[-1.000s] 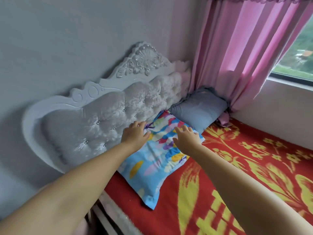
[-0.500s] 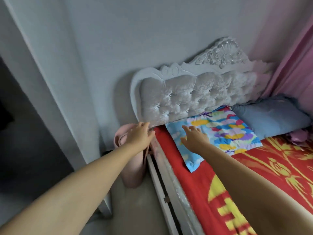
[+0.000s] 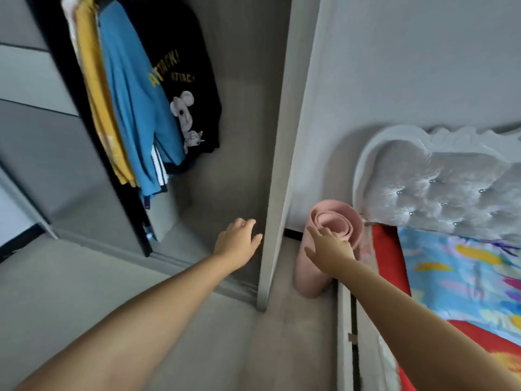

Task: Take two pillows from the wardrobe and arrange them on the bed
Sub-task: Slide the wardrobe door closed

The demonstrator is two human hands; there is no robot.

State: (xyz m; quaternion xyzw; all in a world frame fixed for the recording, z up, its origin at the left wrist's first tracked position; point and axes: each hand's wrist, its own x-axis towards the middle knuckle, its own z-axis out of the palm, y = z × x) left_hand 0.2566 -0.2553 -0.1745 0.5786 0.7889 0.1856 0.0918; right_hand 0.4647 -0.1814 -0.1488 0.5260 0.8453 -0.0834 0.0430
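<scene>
A light-blue pillow with a colourful print [image 3: 462, 272] lies flat on the red bed cover [image 3: 387, 249] below the tufted white headboard [image 3: 439, 193], at the right edge. The open wardrobe [image 3: 239, 136] fills the left and centre; no pillow shows inside it. My left hand [image 3: 236, 244] is open and empty in front of the wardrobe's interior, close to its grey side panel [image 3: 279, 176]. My right hand [image 3: 328, 246] is open and empty, in front of a rolled pink mat. The blue-grey pillow is out of view.
Yellow, blue and black garments [image 3: 141, 103] hang in the wardrobe's upper left. A rolled pink mat [image 3: 335, 221] stands on the floor between the side panel and the bed frame [image 3: 345, 320]. Grey floor [image 3: 84, 292] lies below my arms.
The view has swung left from the bed toward the wardrobe. Both hands have left the printed pillow, which stays on the bed, and now hover empty near the wardrobe and the mat.
</scene>
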